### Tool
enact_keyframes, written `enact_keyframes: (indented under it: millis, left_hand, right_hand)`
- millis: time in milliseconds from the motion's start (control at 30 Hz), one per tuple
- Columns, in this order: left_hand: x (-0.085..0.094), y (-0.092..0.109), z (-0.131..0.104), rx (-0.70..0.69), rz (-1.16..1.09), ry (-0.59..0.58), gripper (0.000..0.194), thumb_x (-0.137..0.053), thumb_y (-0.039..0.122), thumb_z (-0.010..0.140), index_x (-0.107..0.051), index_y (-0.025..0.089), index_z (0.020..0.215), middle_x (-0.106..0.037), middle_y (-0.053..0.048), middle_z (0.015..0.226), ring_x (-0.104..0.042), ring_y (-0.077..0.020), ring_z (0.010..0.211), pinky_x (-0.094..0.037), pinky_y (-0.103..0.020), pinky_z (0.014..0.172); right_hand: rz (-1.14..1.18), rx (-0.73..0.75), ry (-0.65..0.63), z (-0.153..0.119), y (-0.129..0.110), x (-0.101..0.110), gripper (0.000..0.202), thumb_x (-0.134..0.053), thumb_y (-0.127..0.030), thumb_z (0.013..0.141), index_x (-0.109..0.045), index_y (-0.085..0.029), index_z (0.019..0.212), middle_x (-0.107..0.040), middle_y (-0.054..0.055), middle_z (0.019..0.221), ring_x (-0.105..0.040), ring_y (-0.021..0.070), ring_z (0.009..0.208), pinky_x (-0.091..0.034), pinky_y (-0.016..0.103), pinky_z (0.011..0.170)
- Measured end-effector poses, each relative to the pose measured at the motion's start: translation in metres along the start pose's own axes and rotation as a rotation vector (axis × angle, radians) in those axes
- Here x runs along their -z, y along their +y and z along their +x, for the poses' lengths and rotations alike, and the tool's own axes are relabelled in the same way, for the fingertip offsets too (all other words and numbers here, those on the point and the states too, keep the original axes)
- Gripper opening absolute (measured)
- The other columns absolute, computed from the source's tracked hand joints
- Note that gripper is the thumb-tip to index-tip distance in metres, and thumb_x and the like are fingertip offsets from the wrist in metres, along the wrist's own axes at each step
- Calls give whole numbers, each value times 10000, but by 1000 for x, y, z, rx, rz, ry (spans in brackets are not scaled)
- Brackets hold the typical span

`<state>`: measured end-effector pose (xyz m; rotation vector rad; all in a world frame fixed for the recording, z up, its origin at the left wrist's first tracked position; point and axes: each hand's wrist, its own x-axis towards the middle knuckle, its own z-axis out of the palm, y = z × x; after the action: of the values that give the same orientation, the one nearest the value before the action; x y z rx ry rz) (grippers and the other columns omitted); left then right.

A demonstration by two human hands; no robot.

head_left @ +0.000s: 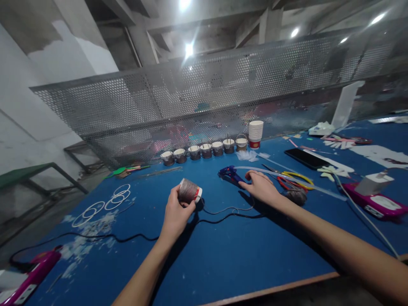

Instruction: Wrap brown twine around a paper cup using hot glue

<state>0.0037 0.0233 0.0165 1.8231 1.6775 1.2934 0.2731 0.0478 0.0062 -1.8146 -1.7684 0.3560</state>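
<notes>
My left hand (178, 212) is closed around a paper cup (188, 191) wrapped in grey-brown yarn, tipped on its side above the table. A red band and white rim show at its right end. A strand of yarn (223, 211) runs from the cup towards the right. My right hand (259, 187) is closed on the handle of a blue glue gun (228, 171), whose nozzle points left. A long translucent glue stick (306, 183) extends from its back, over the right wrist. Beside that forearm lies a ball of dark yarn (296, 196).
Several wrapped cups (217, 148) line the back, beside a stack of paper cups (256, 132). Scissors with yellow handles (299, 178), a phone (306, 158) and a magenta power strip (372, 202) are right. White rings (105, 207) lie left. A black cable (127, 239) crosses the blue table (223, 263).
</notes>
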Motion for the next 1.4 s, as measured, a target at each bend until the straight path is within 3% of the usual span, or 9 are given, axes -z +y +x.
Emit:
enact_keyframes:
  millis: [200,367,500,667,933,1000,1167,1300,1400]
  left_hand:
    - [-8,6,-10,-15,-40,-58,479,-632,257,666,-489,186,1118,-579,-17,932,-555,-97,569,-488,-269,619]
    - [-13,6,-15,-5,-60,-67,478,-637,267,659,-498,182,1108,-579,-30,972,-569,-112,621,-489,-285,674]
    - [-13,5,-17,-8,-42,-91,445,-636,276,677,-511,175,1092,-585,-38,958,-571,-124,641,-488,-295,690]
    - [-14,5,-18,-40,44,-98,452,-656,306,672,-526,176,1084,-589,-25,884,-512,-121,577,-476,-293,630]
    - [-14,11,-19,18,31,-141,456,-675,333,646,-537,170,1049,-590,-18,853,-482,-118,556,-444,-275,578]
    - [-14,13,-19,15,29,-128,455,-671,330,647,-536,172,1052,-591,-17,860,-489,-117,554,-451,-277,585]
    - [-13,14,-21,-40,50,-89,440,-640,323,679,-530,184,1081,-594,-18,873,-527,-130,583,-480,-292,619]
    - [-13,11,-21,-72,80,-66,450,-638,320,685,-530,175,1098,-606,-42,909,-533,-132,595,-491,-301,638]
    - [-14,10,-21,-64,90,-88,447,-640,324,681,-538,173,1088,-610,-45,910,-526,-127,580,-482,-294,622]
  right_hand:
    - [537,156,-172,-37,-42,-14,140,-620,-260,754,-525,-202,840,-620,24,842,-598,174,805,-452,302,758]
    - [1056,-191,-365,-45,-74,-55,362,-719,-123,625,-476,-194,884,-606,-15,791,-614,129,728,-492,252,666]
    - [1369,-343,-509,-48,-78,-64,351,-739,-178,626,-468,-188,849,-608,-42,702,-588,90,549,-505,235,548]
    - [1142,-281,-525,-48,-71,-53,268,-698,-157,661,-461,-202,777,-466,-130,467,-349,44,336,-285,176,351]
    - [833,6,-315,-49,-62,-43,109,-690,-139,697,-593,-146,646,-519,-60,555,-426,64,524,-298,190,491]
    - [893,-61,-311,-50,-63,-46,164,-739,-160,659,-576,-157,673,-549,-54,604,-457,71,537,-334,188,495]
    - [1312,-382,-673,-51,-69,-49,153,-699,-187,714,-548,-160,717,-605,-5,643,-567,86,558,-478,205,556]
    - [1284,-376,-736,-50,-69,-43,146,-690,-171,697,-553,-147,652,-604,-1,617,-412,33,410,-309,153,383]
    - [1211,-328,-647,-49,-65,-39,113,-685,-121,681,-585,-144,634,-548,-50,534,-335,29,397,-218,163,381]
